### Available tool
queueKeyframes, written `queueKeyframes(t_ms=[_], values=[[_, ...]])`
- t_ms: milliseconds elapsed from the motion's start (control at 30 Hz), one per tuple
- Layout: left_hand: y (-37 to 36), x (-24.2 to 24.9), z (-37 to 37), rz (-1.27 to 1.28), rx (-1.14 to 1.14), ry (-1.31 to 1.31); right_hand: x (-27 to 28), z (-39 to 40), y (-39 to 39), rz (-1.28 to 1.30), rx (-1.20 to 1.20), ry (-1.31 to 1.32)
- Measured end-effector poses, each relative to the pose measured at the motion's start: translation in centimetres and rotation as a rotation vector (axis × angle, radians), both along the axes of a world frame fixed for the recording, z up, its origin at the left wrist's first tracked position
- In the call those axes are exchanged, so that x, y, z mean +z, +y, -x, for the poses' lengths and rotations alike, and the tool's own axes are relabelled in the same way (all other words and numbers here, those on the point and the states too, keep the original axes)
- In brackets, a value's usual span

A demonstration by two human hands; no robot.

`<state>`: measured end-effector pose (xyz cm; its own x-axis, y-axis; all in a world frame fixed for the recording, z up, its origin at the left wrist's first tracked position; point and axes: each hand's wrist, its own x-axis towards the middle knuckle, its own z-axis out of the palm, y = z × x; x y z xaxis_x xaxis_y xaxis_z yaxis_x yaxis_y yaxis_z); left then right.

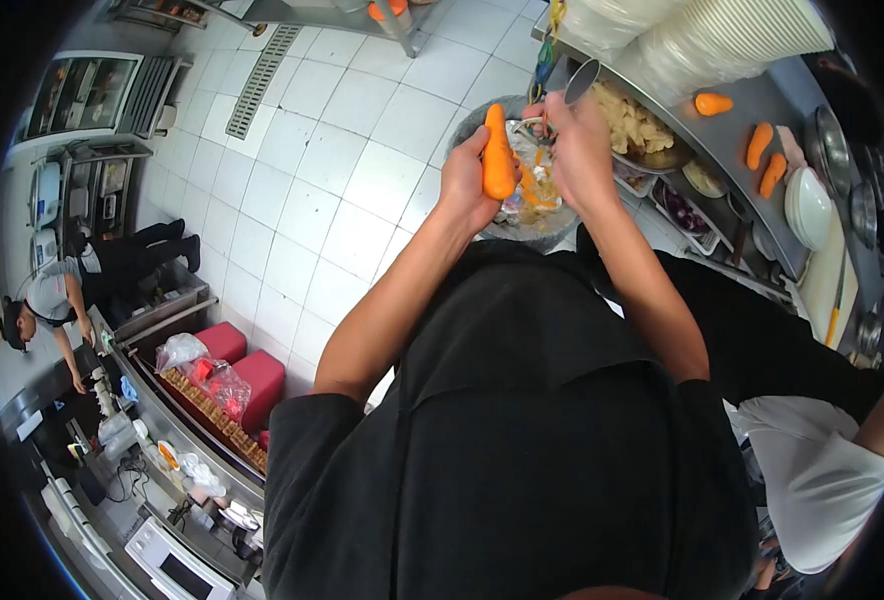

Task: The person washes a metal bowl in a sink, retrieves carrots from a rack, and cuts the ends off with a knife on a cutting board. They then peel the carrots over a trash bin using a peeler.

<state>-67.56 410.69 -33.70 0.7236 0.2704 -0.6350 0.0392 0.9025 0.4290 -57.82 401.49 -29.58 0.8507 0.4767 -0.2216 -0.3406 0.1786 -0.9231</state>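
Observation:
My left hand [469, 180] is wrapped round an orange carrot [498, 160], which stands nearly upright in view with its thick end toward me. Close by on the right, my right hand [579, 145] is closed on a metal peeler [583, 82]; its grey rounded end sticks out above the fist, and its blade is partly hidden by the fingers. Both hands are over a lined waste bin [542, 238]. Orange peelings [539, 187] lie inside it among crumpled wrapping.
On the steel counter at right are carrots [759, 146], white bowls [809, 208] and stacked containers [752, 40]. A bowl of pale yellow pieces [634, 122] sits beside the bin. One co-worker [57, 290] stands at far left; another person's sleeve [812, 480] is close at right.

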Motion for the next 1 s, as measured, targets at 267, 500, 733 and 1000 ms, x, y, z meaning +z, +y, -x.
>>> queueKeyframes(t_ms=[267, 500, 733, 1000], values=[[-0.5, 2.1, -3.0, 0.095, 0.036, -0.098, 2.2, 2.0, -0.7, -0.078, 0.022, 0.096], [-0.5, 0.7, -3.2, 0.109, 0.073, -0.085, 1.3, 1.8, -0.4, -0.079, 0.014, 0.069], [-1.5, 1.5, -1.1, 0.000, -0.057, -0.027, -3.4, -1.5, 2.1, 0.131, -0.101, -0.089], [-1.4, 2.7, 2.9, 0.056, -0.125, -0.040, -10.2, -5.8, 2.2, 0.704, -0.163, -0.354]])
